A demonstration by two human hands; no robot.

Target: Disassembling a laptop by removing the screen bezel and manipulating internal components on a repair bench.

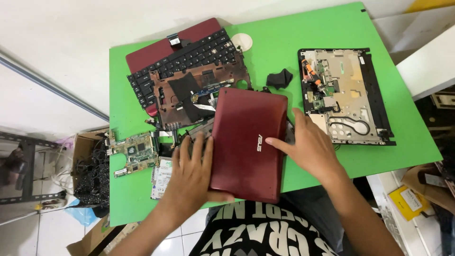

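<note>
Dark red plastic laptop lid (249, 142): smooth, glossy. Green bench (308, 28): matt, smooth. Black plastic keyboard (185, 59): matt. Green circuit board (135, 152): dull. Black-framed laptop base chassis (343, 95): bare grey metal plate.

At the floor on the left stands an open brown cardboard box (85, 142), its inside full of black cables. Another bit of brown cardboard (102, 239) lies flat at the bottom left, below the green table's edge. On the right, low beside the table, a small yellow package (408, 201) with a white rectangular label (411, 199) rests tilted next to a brown cardboard flap (433, 182). No lit screens show.
</note>
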